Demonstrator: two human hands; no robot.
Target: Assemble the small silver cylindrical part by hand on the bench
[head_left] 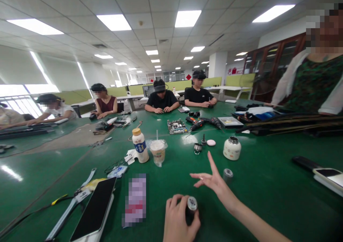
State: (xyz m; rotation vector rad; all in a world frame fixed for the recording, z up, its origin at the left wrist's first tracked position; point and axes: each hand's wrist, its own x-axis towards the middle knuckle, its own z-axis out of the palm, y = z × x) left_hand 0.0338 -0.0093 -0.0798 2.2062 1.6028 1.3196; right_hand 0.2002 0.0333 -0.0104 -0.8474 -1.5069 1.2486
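Observation:
My left hand is closed round a short grey cylinder, held upright near the front of the green table. My right hand hovers over the table with its fingers spread and nothing in them. Just beyond its wrist stands a second grey cylinder, partly hidden by the arm. Further back are a small metal cap-like part, a dark stemmed part and a pink disc. To their right stands a white, open-necked flask with small printed figures.
On the left lie a tablet and straps. A bottle and a lidded drink cup with straw stand mid-table. Behind are a circuit board and power drills. A phone lies right. Several people sit around; one stands at right.

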